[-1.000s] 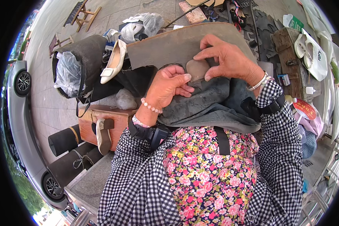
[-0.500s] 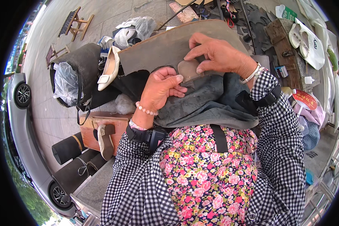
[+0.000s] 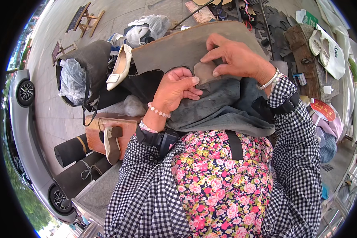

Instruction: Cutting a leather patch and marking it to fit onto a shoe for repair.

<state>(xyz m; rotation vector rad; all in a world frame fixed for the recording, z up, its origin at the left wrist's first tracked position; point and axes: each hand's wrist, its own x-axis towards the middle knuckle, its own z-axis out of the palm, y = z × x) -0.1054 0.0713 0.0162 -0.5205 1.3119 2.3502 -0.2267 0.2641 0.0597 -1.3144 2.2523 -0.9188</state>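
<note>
Between the thumb and forefinger of my right hand (image 3: 238, 59) is a small brown piece of sole material (image 3: 205, 73) with a rounded end. My left hand (image 3: 174, 88) is closed beside its left edge, thumb against curled fingers; what those fingers hold, if anything, is hidden. A dark curved edge (image 3: 181, 68) shows just behind them. Beneath and beyond both hands lies a large grey-brown sheet (image 3: 166, 49). A dark grey cloth (image 3: 210, 105) covers my lap under the hands.
Left of the sheet rests a cream buckled shoe (image 3: 120, 69) near a black bag (image 3: 95, 55). Another shoe (image 3: 112, 146) lies sole outward against a reddish wooden box (image 3: 95, 137), above dark rolls (image 3: 71, 152). A wooden chest (image 3: 311, 51) with pale shoes (image 3: 320, 47) stands right.
The whole view has shifted slightly, so everything sits a little farther right. Both hands keep nearly the same pose around the brown piece.
</note>
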